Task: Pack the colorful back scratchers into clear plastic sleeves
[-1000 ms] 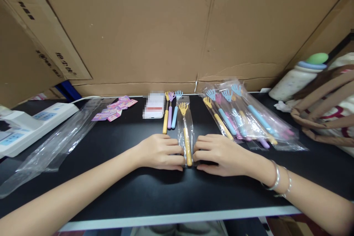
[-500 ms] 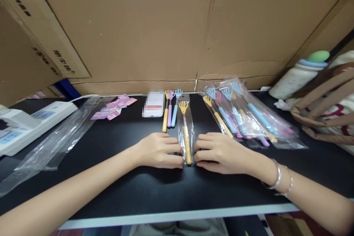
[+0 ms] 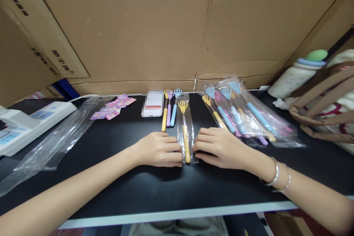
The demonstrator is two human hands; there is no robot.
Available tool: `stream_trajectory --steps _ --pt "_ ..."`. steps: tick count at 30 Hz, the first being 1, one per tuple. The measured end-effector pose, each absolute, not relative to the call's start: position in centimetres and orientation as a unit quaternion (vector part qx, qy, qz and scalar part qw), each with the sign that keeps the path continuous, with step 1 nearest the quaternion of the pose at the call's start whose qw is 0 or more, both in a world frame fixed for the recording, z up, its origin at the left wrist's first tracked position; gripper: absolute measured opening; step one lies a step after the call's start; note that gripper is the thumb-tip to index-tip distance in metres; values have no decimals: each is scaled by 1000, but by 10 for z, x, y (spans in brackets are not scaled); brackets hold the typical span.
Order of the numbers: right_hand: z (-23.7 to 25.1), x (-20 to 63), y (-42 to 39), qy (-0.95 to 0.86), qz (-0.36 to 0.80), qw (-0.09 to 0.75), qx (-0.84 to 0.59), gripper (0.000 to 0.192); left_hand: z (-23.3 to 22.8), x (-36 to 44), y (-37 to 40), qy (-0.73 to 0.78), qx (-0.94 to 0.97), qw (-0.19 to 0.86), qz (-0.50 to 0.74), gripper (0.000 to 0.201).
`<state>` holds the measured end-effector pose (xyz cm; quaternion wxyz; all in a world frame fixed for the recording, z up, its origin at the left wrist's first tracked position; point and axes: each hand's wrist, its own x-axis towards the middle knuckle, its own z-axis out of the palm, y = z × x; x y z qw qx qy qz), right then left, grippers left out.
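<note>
A yellow hand-shaped back scratcher [image 3: 186, 143] lies in a narrow clear plastic bag [image 3: 179, 118] on the black desk, its claw pointing away from me. My left hand [image 3: 163, 150] rests at the bag's left edge, fingers curled together with the tips against the plastic; the thumb is hidden. On the other side, my right hand [image 3: 217, 148] is bent over the bag's right edge with its fingers slightly apart. Just beyond my left hand are three unbagged back scratchers: yellow [image 3: 164, 120], purple [image 3: 168, 115] and blue [image 3: 173, 115].
Several bagged back scratchers [image 3: 256, 114] are piled right of centre. A phone [image 3: 153, 105], pink printed cards [image 3: 106, 112], clear plastic bags [image 3: 52, 143] and a white power strip [image 3: 55, 112] lie leftward. A bottle [image 3: 293, 77] and brown-handled bag [image 3: 301, 118] stand right; cardboard [image 3: 138, 25] walls the back.
My right hand has shifted slightly up and away from me along the bag's edge, its fingers a little more spread. My left hand and the bagged yellow back scratcher have barely moved.
</note>
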<state>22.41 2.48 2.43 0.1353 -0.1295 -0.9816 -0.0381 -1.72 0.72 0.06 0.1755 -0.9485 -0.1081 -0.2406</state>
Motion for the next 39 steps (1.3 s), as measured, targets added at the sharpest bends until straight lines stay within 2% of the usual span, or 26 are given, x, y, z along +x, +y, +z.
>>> stream_trajectory --steps 8,24,39 --pt "26 223 23 -985 -23 139 -97 18 0 -18 8 -108 -948 191 -230 21" --pt "29 225 20 -985 10 114 -133 18 3 -14 5 -105 -946 200 -234 24" --pt "27 228 24 -979 85 94 -157 17 3 -13 5 -106 -947 179 -244 15"
